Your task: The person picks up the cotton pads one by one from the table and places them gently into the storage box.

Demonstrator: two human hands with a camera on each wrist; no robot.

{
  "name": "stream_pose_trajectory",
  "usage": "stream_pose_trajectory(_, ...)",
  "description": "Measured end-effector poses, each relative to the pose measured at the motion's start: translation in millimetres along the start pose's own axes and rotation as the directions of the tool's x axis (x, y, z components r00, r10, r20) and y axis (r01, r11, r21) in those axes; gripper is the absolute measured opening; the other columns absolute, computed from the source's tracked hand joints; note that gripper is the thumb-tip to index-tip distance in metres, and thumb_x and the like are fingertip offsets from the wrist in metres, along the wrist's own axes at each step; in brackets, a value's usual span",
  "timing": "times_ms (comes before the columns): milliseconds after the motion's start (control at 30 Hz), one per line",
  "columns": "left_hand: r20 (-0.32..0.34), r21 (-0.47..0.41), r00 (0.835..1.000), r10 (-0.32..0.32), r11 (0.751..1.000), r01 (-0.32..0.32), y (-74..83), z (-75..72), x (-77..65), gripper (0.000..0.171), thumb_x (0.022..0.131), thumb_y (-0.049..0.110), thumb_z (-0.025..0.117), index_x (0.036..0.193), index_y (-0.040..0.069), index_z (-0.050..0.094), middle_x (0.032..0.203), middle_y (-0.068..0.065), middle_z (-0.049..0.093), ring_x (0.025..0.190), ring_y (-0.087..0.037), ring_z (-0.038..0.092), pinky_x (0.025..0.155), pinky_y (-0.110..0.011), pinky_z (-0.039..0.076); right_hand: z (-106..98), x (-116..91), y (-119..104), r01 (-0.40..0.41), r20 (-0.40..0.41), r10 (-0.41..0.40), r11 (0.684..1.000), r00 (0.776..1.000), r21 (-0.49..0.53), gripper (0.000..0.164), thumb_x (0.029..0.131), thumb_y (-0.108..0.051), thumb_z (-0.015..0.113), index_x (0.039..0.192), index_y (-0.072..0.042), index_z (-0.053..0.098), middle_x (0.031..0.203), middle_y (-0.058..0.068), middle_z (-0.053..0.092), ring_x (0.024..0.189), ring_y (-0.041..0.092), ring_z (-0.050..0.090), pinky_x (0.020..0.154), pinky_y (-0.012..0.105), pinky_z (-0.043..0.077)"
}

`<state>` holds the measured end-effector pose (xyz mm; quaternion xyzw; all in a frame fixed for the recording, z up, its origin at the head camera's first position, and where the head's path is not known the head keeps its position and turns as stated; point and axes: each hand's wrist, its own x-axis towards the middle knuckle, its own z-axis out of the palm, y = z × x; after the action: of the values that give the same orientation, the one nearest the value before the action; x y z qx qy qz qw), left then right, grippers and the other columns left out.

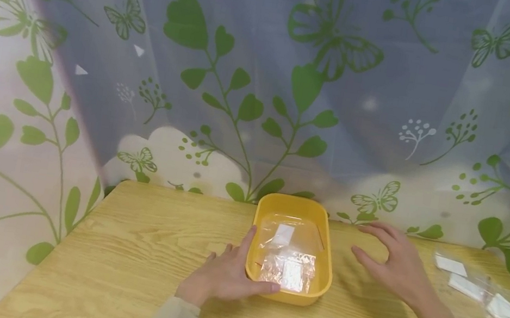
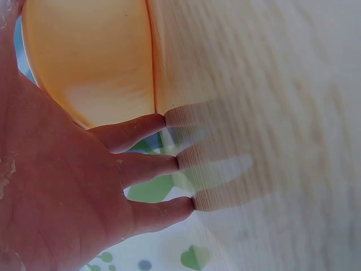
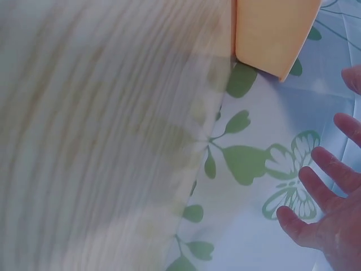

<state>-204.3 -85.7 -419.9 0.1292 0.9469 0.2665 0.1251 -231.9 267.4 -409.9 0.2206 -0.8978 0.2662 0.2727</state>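
Observation:
A yellow plastic bin (image 1: 326, 279) stands on the wooden table, holding clear plastic bags (image 1: 305, 232) with white pieces inside. My left hand (image 1: 227, 276) rests against its near left corner, the thumb lying along the near rim and the index finger along the left side. In the left wrist view, three straight fingers (image 2: 149, 169) reach down to the tabletop beside the bin wall (image 2: 96, 51). Right of the bin, my right hand (image 1: 394, 265) is raised with fingers spread and nothing held. The right wrist view shows its fingertips (image 3: 310, 180) apart from the bin (image 3: 273, 34).
More clear plastic bags (image 1: 477, 294) with white pieces lie at the right of the table (image 1: 137, 251), near my right forearm. A curtain (image 1: 248, 70) with green leaves and butterflies hangs directly behind the table, and the bin stands close to it.

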Motion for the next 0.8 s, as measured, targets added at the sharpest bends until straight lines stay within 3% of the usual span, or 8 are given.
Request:
stream_pose_trajectory(300, 0.000, 0.003, 1.000, 0.005, 1.000, -0.005, 1.4, -0.1, -0.9, 0.127, 0.075, 0.089, 0.059, 0.165, 0.030, -0.009, 0.160, -0.028, 0.039, 0.152, -0.049, 0.030, 0.121, -0.072, 0.020, -9, -13, 7, -0.022, -0.024, 0.022, 0.999, 0.999, -0.023, 0.039, 0.079, -0.018, 0.087, 0.114, -0.009, 0.073, 0.125, 0.019, 0.066, 0.113, 0.044, 0.061, 0.088, 0.065, 0.049)
stream_pose_trajectory(800, -0.003, -0.009, 1.000, 0.002, 1.000, -0.002, 1.6, 0.5, -2.9, 0.127, 0.074, 0.090, 0.059, 0.165, 0.033, -0.010, 0.159, -0.026, 0.040, 0.152, -0.048, 0.030, 0.121, -0.072, 0.021, -29, -32, 19, -0.082, -0.026, 0.081, 0.995, 0.996, -0.051, 0.044, 0.079, -0.019, 0.087, 0.119, -0.006, 0.071, 0.131, 0.024, 0.064, 0.116, 0.050, 0.056, 0.085, 0.068, 0.045)
